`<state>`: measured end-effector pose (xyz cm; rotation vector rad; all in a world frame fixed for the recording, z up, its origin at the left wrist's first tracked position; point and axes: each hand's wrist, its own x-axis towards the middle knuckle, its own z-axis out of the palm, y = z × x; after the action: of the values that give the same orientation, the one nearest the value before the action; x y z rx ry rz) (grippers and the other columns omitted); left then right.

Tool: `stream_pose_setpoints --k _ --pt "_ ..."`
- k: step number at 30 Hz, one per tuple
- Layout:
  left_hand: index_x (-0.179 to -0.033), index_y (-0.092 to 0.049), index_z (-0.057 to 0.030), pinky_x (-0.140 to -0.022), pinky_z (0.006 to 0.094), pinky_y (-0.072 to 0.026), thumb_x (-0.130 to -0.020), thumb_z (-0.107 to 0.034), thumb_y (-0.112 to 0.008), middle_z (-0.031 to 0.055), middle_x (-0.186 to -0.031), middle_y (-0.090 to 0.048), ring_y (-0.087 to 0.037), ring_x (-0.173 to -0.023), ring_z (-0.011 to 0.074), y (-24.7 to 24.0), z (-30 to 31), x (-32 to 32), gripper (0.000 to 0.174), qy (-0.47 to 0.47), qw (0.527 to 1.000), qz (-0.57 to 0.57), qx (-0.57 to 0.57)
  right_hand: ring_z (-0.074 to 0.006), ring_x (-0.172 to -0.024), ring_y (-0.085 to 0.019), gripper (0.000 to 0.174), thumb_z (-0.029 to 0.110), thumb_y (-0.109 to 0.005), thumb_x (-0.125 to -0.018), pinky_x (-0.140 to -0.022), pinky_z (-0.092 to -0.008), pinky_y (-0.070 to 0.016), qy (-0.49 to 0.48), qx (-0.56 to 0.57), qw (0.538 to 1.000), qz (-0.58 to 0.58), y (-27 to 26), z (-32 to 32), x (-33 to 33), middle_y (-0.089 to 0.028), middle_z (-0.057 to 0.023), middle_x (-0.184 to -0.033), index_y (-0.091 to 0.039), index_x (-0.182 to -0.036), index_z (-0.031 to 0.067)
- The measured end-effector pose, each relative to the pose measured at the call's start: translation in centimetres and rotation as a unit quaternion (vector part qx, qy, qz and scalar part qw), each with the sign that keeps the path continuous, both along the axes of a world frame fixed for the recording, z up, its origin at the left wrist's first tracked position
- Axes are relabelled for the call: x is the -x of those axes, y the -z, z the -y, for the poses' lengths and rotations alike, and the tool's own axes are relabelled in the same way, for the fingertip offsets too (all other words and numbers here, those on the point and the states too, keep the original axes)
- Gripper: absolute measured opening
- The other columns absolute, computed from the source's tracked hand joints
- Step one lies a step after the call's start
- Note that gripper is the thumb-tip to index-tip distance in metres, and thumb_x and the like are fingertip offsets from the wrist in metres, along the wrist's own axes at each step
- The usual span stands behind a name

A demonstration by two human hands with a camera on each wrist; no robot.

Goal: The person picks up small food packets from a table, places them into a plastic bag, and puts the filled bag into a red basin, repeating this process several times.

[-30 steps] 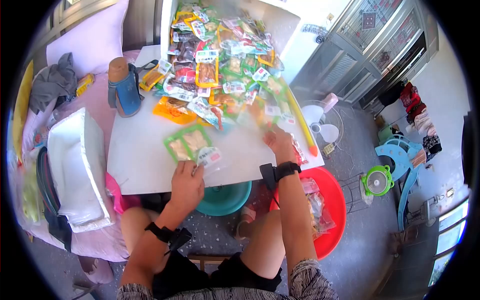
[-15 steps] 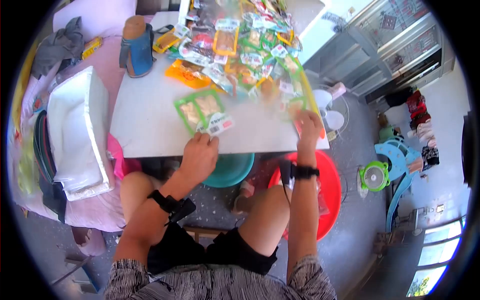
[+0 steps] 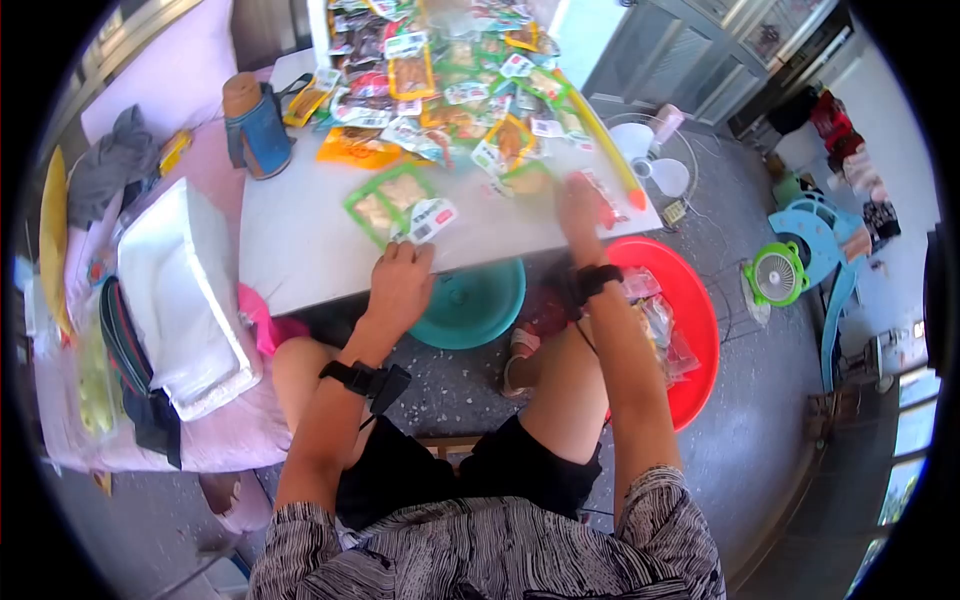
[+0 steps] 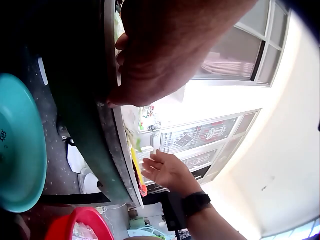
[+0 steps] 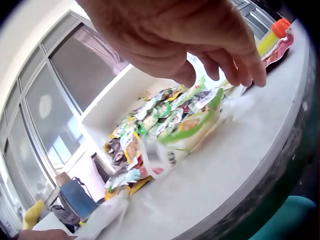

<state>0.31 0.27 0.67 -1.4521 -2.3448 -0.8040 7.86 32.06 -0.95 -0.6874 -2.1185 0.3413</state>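
Observation:
My left hand [image 3: 400, 285] is at the table's front edge, its curled fingers pinching the near end of green-edged food packets [image 3: 390, 197]. These show pale food in two windows and a white label, and lie on the white tabletop [image 3: 300, 235]. Blurred in the head view, my right hand [image 3: 580, 215] hovers over the right part of the table. Its fingers hang loosely bent with nothing between them in the right wrist view. Another green-edged packet [image 3: 530, 180] is just left of it, beside a yellow-edged packet [image 3: 512, 143]. A red packet [image 3: 603, 200] lies behind the right hand.
A heap of sealed food packets [image 3: 460, 90] spills from a white box at the back. A yellow stick with an orange tip [image 3: 610, 145] lines the right edge. A blue-sleeved flask [image 3: 258, 140] stands left. Teal [image 3: 470, 310] and red [image 3: 690, 300] basins sit below.
My right hand has moved from the right corner leftward, and a green-edged packet now lies beside it. My left hand stays on its packets. The head view has shifted.

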Motion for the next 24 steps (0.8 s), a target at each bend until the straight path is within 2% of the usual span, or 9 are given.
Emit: stream_pose_setpoints --k 4,5,6,11,13,15,17,20,24 --pt "-0.092 -0.06 -0.0008 -0.069 0.0408 -0.0489 -0.07 -0.004 -0.061 0.0138 -0.083 -0.055 -0.055 -0.084 0.0327 0.9 -0.1 0.0 0.023 0.028 0.998 -0.051 0.002 -0.0341 -0.066 -0.063 0.04 0.037 -0.05 -0.091 -0.058 -0.0445 -0.0502 -0.151 -0.096 0.956 0.232 -0.4 6.6 -1.0 -0.064 -0.02 -0.079 -0.058 -0.082 -0.001" --pt "-0.091 -0.06 -0.0008 -0.068 0.0402 -0.049 -0.07 -0.003 -0.06 0.0135 -0.082 -0.055 -0.055 -0.083 0.0324 0.5 -0.1 0.0 0.022 0.032 0.998 -0.06 -0.001 -0.0274 -0.064 -0.064 0.054 0.05 -0.049 -0.089 -0.053 -0.0376 -0.0505 -0.214 0.27 0.905 0.25 -2.2 9.8 -1.4 -0.065 -0.0157 -0.078 -0.06 -0.087 -0.003" --pt "-0.09 -0.061 -0.0007 -0.068 0.0396 -0.0491 -0.069 -0.002 -0.059 0.0132 -0.082 -0.055 -0.055 -0.082 0.032 -0.1 -0.1 0.1 0.021 0.036 0.997 -0.073 -0.005 -0.0207 -0.061 -0.066 0.069 0.063 -0.047 -0.087 -0.048 -0.0308 -0.0508 -0.129 0.572 0.783 0.208 -4.2 13.1 -1.8 -0.066 -0.0114 -0.076 -0.061 -0.093 -0.005" --pt "-0.091 -0.063 -0.0001 -0.065 0.0392 -0.0484 -0.072 -0.001 -0.059 0.0114 -0.079 -0.053 -0.055 -0.079 0.03 -2.6 0.5 -1.6 0.02 0.098 0.988 -0.094 -0.078 -0.0242 -0.061 -0.065 0.061 0.053 -0.057 -0.086 -0.048 -0.0316 -0.0512 -0.188 0.767 0.613 0.024 -4.2 18.2 -2.4 -0.064 -0.0173 -0.076 -0.061 -0.088 -0.0076" --pt "-0.091 -0.063 0.0004 -0.064 0.0391 -0.0481 -0.072 0.0 -0.059 0.0108 -0.079 -0.053 -0.055 -0.077 0.0295 -3.0 0.5 -2.9 0.02 0.145 0.98 -0.101 -0.095 -0.0208 -0.06 -0.064 0.041 0.036 -0.057 -0.087 -0.05 -0.0295 -0.0499 -0.31 0.559 0.769 0.027 1.2 16.8 -1.5 -0.064 -0.0135 -0.072 -0.063 -0.082 -0.0041" --pt "-0.089 -0.06 0.0008 -0.064 0.038 -0.0482 -0.069 0.0 -0.06 0.01 -0.079 -0.054 -0.055 -0.076 0.0291 -3.0 0.0 -3.7 0.02 0.183 0.967 -0.127 -0.123 -0.0203 -0.058 -0.064 0.027 0.022 -0.058 -0.086 -0.05 -0.0295 -0.0504 -0.31 0.496 0.811 0.013 1.3 16.2 -2.6 -0.065 -0.0125 -0.071 -0.064 -0.079 -0.0027" --pt "-0.105 -0.061 0.0021 -0.064 0.0396 -0.0464 -0.07 -0.004 -0.067 0.0119 -0.081 -0.054 -0.053 -0.075 0.0306 -3.1 0.2 -4.5 0.035 0.215 0.959 -0.108 -0.152 -0.0227 -0.057 -0.064 0.016 0.012 -0.062 -0.083 -0.049 -0.0318 -0.0528 -0.224 0.607 0.761 -0.038 -5.2 17.8 -3.5 -0.065 -0.0142 -0.071 -0.064 -0.081 -0.0034" --pt "-0.119 -0.055 0.0036 -0.064 0.0387 -0.045 -0.072 -0.013 -0.072 0.014 -0.08 -0.053 -0.051 -0.072 0.03 -5.1 0.7 -5.2 0.053 0.244 0.932 -0.117 -0.241 -0.0202 -0.055 -0.064 0.018 0.013 -0.056 -0.088 -0.049 -0.0319 -0.0533 -0.181 0.465 0.866 0.0 -9.0 16.5 -5.8 -0.067 -0.0119 -0.069 -0.065 -0.081 -0.001" --pt "-0.124 -0.05 0.0044 -0.062 0.0375 -0.044 -0.073 -0.01 -0.071 0.0131 -0.082 -0.053 -0.052 -0.073 0.0282 -4.2 0.7 -4.7 0.056 0.229 0.947 -0.049 -0.219 -0.0173 -0.068 -0.068 0.021 0.017 -0.054 -0.092 -0.059 -0.0285 -0.0554 -0.186 0.502 0.845 -0.025 -15.7 14.8 -14.5 -0.066 -0.0073 -0.076 -0.063 -0.096 -0.0017"
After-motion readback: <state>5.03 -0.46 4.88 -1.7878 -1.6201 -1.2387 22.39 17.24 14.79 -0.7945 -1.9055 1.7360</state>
